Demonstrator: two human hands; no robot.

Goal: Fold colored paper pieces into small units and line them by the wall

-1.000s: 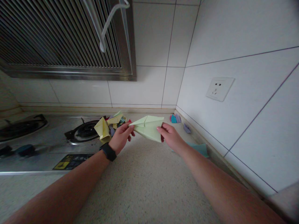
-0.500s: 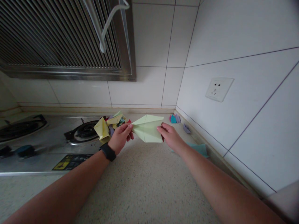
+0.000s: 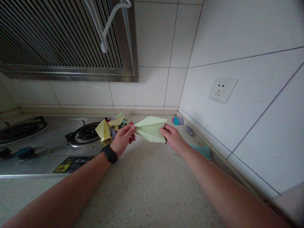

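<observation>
Above a speckled beige counter point(image 3: 147, 186), folded pale-green paper point(image 3: 150, 129) was held. It was pinched by left hand point(image 3: 122, 139) and right hand point(image 3: 174, 136).

Dim, cool light falls brightest on the tiled side wall point(image 3: 256, 126), leaving the range hood point(image 3: 68, 41) and gas stove point(image 3: 57, 147) murky. Faint glare touches the back-wall tiles point(image 3: 83, 91); shadows stay soft. Creases read on the folded pale green paper point(image 3: 150, 128), but print on the stove label point(image 3: 73, 164) smears. Wide-angle stretch swells both forearms point(image 3: 95, 177) (the upper right corner darkens, too).
</observation>
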